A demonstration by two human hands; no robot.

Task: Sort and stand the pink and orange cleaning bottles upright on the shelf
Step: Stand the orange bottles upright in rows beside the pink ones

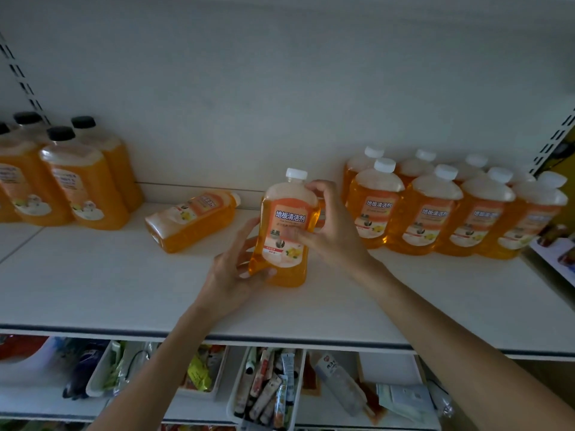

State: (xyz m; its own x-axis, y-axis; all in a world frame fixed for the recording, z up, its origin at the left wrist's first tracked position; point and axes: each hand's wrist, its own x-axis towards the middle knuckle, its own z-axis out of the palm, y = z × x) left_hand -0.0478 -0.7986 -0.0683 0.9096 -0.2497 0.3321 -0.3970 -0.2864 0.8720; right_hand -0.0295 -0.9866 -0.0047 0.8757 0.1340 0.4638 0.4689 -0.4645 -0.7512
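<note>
An orange cleaning bottle with a white cap point(287, 225) stands upright at the middle of the white shelf point(124, 290). My left hand point(231, 269) grips its lower left side. My right hand point(326, 222) holds its right shoulder, thumb across the label. Another orange white-capped bottle point(191, 220) lies on its side to the left, cap toward the back wall. Several upright orange bottles with white caps point(435, 209) stand in rows at the right.
Several orange bottles with black caps point(74, 175) stand at the left back of the shelf. Below the shelf edge, white trays point(267, 393) hold tubes and packets. Slotted shelf uprights point(557, 135) run up both sides.
</note>
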